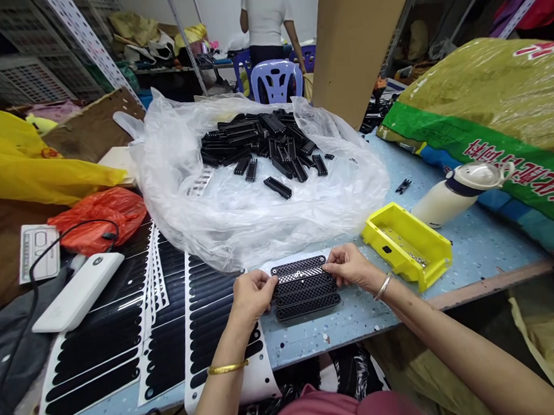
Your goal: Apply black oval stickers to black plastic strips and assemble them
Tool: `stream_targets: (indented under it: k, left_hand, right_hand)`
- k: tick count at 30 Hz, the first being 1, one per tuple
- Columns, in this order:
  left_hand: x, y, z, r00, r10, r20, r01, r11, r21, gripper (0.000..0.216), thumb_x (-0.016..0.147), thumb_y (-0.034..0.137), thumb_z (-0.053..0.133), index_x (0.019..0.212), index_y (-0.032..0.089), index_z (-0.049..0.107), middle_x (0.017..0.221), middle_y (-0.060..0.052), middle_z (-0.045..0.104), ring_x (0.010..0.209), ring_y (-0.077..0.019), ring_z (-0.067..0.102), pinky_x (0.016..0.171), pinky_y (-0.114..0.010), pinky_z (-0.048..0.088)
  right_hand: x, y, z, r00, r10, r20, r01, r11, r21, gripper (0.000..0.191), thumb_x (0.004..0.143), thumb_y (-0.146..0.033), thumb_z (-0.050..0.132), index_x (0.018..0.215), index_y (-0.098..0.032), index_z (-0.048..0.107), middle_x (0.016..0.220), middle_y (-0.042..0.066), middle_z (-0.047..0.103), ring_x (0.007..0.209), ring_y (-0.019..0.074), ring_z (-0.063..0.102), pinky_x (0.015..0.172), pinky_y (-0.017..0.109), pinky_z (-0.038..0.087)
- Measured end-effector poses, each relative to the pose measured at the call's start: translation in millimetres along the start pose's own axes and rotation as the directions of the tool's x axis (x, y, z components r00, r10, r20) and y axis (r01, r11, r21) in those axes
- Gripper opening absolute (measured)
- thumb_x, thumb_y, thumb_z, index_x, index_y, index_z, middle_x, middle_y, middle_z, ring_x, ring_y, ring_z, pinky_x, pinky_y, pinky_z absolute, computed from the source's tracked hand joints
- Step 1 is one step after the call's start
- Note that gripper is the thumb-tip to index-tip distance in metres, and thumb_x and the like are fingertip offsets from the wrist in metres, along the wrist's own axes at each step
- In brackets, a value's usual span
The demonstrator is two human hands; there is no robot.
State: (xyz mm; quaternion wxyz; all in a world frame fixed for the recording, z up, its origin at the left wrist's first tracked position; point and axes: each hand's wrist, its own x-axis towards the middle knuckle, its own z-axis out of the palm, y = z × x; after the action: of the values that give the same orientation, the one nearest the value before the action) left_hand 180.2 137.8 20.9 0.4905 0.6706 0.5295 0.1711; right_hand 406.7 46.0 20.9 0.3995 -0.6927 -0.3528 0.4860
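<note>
Several black mesh-patterned strips [307,298] lie side by side on the blue speckled table in front of me. My left hand [254,292] pinches the left end of one of the upper strips [301,274] between thumb and fingers. At its right end, my right hand [350,267] grips the same strip in a pinch. Left of my left hand is a white sheet with black rounded adhesive strips [207,301], partly under my forearm. A yellow parts bin [407,242] with small metal pieces stands to the right of my right hand.
Clear plastic sheeting [259,227] holds a heap of black plastic parts [272,138] behind my hands. A white bottle [460,191] and a large sack [497,97] stand right. At left lie a white power bank [81,291] and an orange bag [100,220]. A person [267,18] stands far back.
</note>
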Motion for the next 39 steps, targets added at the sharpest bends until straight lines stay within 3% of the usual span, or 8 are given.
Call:
stream_targets:
  k: [6,12,21,28,33,36,39]
  left_hand:
    - [2.0,5.6,-4.1,0.991,-0.041,0.131,0.068,0.976,-0.207,0.028,0.066,0.039,0.068,0.056,0.018,0.052,0.036,0.004,0.051,0.027,-0.0098,0.047,0.03,-0.018,0.027]
    - [5.9,10.6,-9.8,0.966,-0.076,0.246,0.148,0.946,-0.287,0.026,0.064,0.034,0.069,0.053,0.017,0.051,0.037,0.002,0.055,0.025,-0.0078,0.046,0.027,-0.015,0.017]
    - [11.8,8.4,-16.6,0.924,-0.109,0.368,0.223,0.932,-0.285,0.026,0.066,0.03,0.07,0.054,0.017,0.051,0.04,0.001,0.057,0.027,-0.0071,0.047,0.027,-0.015,0.02]
    - [14.9,12.4,-23.8,0.893,-0.119,0.433,0.21,0.963,-0.169,0.026,0.07,0.03,0.068,0.054,0.017,0.051,0.041,0.0,0.058,0.028,-0.0083,0.048,0.028,-0.016,0.019]
    - [10.9,20.6,-21.9,0.923,-0.117,0.367,0.131,0.991,-0.013,0.026,0.076,0.027,0.063,0.055,0.018,0.05,0.038,0.002,0.055,0.028,-0.0102,0.049,0.03,-0.017,0.02]
    - [4.0,22.4,-20.2,0.964,-0.085,0.253,0.058,0.992,0.11,0.027,0.08,0.026,0.059,0.056,0.019,0.049,0.037,0.004,0.051,0.028,-0.0117,0.049,0.033,-0.02,0.026]
    - [-5.3,24.3,-18.9,0.994,0.031,0.106,-0.057,0.967,0.248,0.024,0.082,0.025,0.056,0.059,0.018,0.055,0.043,0.002,0.054,0.039,-0.0143,0.055,0.044,-0.024,0.035]
  right_hand:
    - [-1.6,-0.2,-2.1,1.0,-0.013,0.016,0.013,1.0,0.01,0.032,0.06,-0.042,0.074,0.059,-0.017,0.054,0.039,-0.003,0.054,0.032,0.0096,0.051,0.03,0.016,0.032]
    - [-3.2,-2.5,-2.7,0.999,-0.027,0.026,0.027,1.0,0.012,0.03,0.061,-0.04,0.073,0.058,-0.016,0.054,0.04,-0.003,0.055,0.033,0.0093,0.052,0.03,0.016,0.032]
    - [-2.9,-3.3,-3.0,0.999,-0.025,0.037,0.025,1.0,0.013,0.03,0.061,-0.039,0.075,0.059,-0.016,0.055,0.04,-0.004,0.054,0.032,0.0089,0.051,0.03,0.016,0.032]
    - [-0.6,-4.1,-1.8,0.998,-0.025,0.052,0.026,1.0,-0.018,0.035,0.06,-0.044,0.074,0.058,-0.017,0.053,0.041,-0.003,0.054,0.032,0.0093,0.051,0.028,0.016,0.031]
    - [-3.8,-4.5,0.9,0.999,-0.041,0.032,0.044,0.995,-0.089,0.032,0.065,-0.043,0.071,0.058,-0.018,0.052,0.04,-0.003,0.053,0.032,0.0108,0.051,0.029,0.017,0.034]
    - [-9.3,-0.8,-1.6,0.998,-0.065,-0.004,0.063,0.986,-0.156,0.031,0.074,-0.043,0.064,0.06,-0.016,0.057,0.043,-0.001,0.056,0.034,0.0127,0.054,0.031,0.019,0.037]
    - [-15.5,3.0,-2.9,0.988,-0.134,-0.081,0.109,0.96,-0.256,0.026,0.08,-0.035,0.059,0.067,-0.014,0.066,0.047,0.001,0.06,0.038,0.0132,0.056,0.036,0.021,0.038]
